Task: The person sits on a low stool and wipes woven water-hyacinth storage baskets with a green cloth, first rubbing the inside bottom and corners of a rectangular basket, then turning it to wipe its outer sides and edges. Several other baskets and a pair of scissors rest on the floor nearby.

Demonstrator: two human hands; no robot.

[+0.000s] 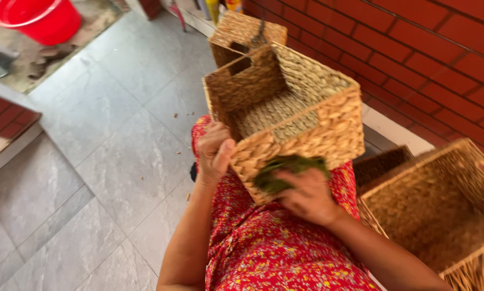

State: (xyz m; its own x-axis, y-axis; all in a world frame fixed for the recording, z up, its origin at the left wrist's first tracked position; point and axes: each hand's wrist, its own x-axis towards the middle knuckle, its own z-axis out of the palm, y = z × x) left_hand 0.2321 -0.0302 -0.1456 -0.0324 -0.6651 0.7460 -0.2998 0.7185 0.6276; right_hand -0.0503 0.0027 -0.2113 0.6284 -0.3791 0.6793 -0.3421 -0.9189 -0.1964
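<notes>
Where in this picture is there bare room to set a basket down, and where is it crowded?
The grey tiled floor lies bare between the person's lap and the red bucket. Crowded: the lap, where the left hand grips the woven basket and the right hand presses a green cloth on it; the brick wall side holds more baskets.

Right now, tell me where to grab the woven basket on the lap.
Probably by its upper rim. The woven basket lies tilted with its mouth open upward and leftward, so come from the left, as the left hand does at the near corner. The right hand presses a green pad on its front.
</notes>
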